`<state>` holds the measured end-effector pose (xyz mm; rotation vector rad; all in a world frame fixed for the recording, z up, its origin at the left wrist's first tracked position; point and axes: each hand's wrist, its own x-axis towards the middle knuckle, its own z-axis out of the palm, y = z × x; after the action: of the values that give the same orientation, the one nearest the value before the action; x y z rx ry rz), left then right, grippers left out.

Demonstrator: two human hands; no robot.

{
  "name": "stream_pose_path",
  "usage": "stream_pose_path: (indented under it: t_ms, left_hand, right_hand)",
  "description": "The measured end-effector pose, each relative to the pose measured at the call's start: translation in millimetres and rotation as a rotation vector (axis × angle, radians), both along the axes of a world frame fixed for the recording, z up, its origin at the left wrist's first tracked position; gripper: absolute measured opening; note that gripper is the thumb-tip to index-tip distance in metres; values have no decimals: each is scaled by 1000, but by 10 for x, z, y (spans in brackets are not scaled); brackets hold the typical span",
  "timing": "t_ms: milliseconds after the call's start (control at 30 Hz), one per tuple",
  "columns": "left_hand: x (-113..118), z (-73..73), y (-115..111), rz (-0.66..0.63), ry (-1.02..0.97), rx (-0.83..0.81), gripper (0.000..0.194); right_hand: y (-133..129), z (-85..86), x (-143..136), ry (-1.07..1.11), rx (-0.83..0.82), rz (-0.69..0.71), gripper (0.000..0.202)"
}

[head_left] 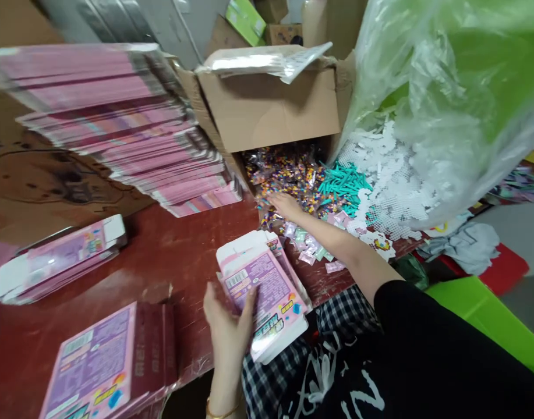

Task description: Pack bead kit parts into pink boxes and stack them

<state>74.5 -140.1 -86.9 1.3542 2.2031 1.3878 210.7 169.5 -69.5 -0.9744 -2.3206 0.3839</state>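
My left hand [232, 320] is closed round the edge of a purple and pink box [267, 291], its thumb on the printed face and the box's white flap standing open at the top. Another pink box lies partly beneath it. My right hand [286, 206] reaches to the pile of small bags of colourful beads [293, 174] spilling from the carton; its fingertips are blurred among the bags, and what they hold, if anything, cannot be made out. Beside the beads lie teal sticks [346, 187], small pink and green packets [310, 244] and white pegboards [389, 180].
Tall stacks of flat pink boxes [118, 122] lean at the left. More boxes lie on the red table [179, 244] at the left [61, 256] and front left [96, 361]. An open cardboard carton [271, 110] stands behind, with a clear plastic bag [445, 105] at the right.
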Motion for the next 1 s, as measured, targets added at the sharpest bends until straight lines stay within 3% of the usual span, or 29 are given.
stream_pose_path:
  t_ms: [67,133,233,267,333,400,433,500,567,633,767,1000]
  left_hand:
    - [52,128,-49,14,158,4,104]
    - [178,311,-82,-8,284,127,104]
    - [485,531,-67,-75,329,270,113]
    - [603,558,-44,-131,256,250,113]
    - [832,529,9,-314,-14,85,93]
    - [1025,423,41,-494,-330,-133,63]
    - [1102,363,39,-559,-464,-226,52]
    - [1218,261,-3,-639,-680,-358,46]
    - [1295,202,-84,-685,-859,-446,47]
    - [1346,171,-170,-698,-992,-499,47]
    - [1389,98,-242,-705,-1047,-505,47]
    - [1358,-8,-157,-732,-1012,-509,46]
  right_hand:
    - [-52,161,91,167,57,-62,33]
    - [-284,340,266,263,112,-78,34]
    - [-950,532,650,360,108,138,28]
    - [-1196,558,803,405,58,248,26]
    - [-1584,538,1146,444,-110,404,27]
    - [-1719,407,1548,455,-273,376,31]
    - [-1685,302,1772,450,-316,271,32]
    - [-1487,37,2244,367,-317,-97,37]
    - [-1248,-239,2684,85,-310,-469,52]
    - [-1083,-458,3013,-172,-374,-661,57]
    - [-978,-632,3269,-258,-449,-705,36]
    - [-904,-547,3328,-193,-412,-616,13]
